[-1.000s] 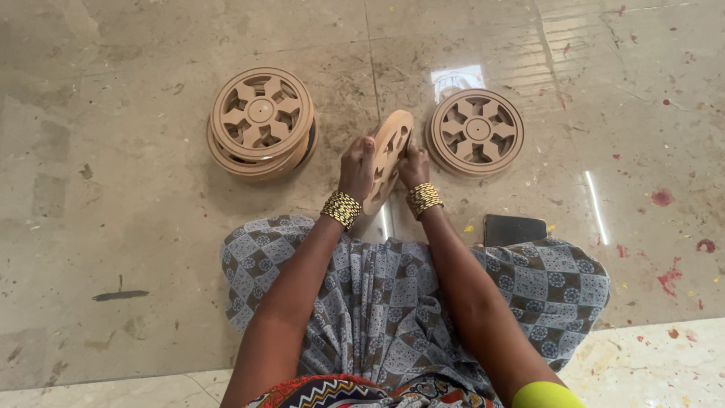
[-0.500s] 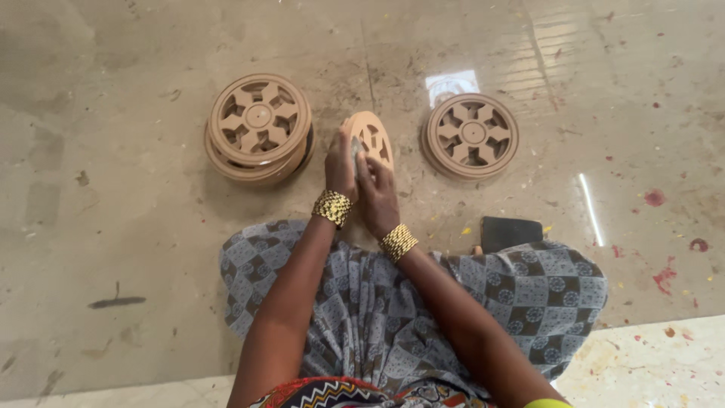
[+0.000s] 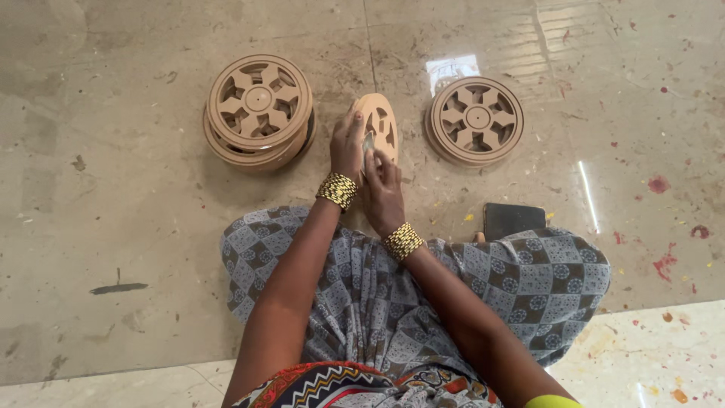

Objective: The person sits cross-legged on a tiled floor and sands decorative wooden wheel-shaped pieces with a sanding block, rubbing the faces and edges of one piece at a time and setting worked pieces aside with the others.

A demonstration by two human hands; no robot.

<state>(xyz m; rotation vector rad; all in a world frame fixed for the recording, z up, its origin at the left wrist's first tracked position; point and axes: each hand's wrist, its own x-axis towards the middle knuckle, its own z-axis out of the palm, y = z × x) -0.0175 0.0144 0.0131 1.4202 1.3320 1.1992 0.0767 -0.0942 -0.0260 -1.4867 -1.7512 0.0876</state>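
A flat tan wooden disc [image 3: 381, 125] with cut-out spokes stands on edge in front of my lap. My left hand [image 3: 348, 146] grips its left rim and keeps it upright. My right hand [image 3: 384, 190] is below it, fingers pressed against the disc's face with something small under them; what it is I cannot tell. Both wrists carry gold bead bands. A stack of similar discs [image 3: 258, 112] lies on the floor to the left. A lower stack of discs [image 3: 475, 119] lies to the right.
I sit on a glossy beige stone floor [image 3: 113, 189] with red paint specks at the right. A patterned grey cloth [image 3: 529, 276] covers my knees. A dark flat block [image 3: 513, 219] rests by my right knee. A paler floor slab [image 3: 649, 355] begins at lower right.
The disc has turned from tilting right to standing edge-on in my left hand. My right hand dropped from its upper rim to its lower face.
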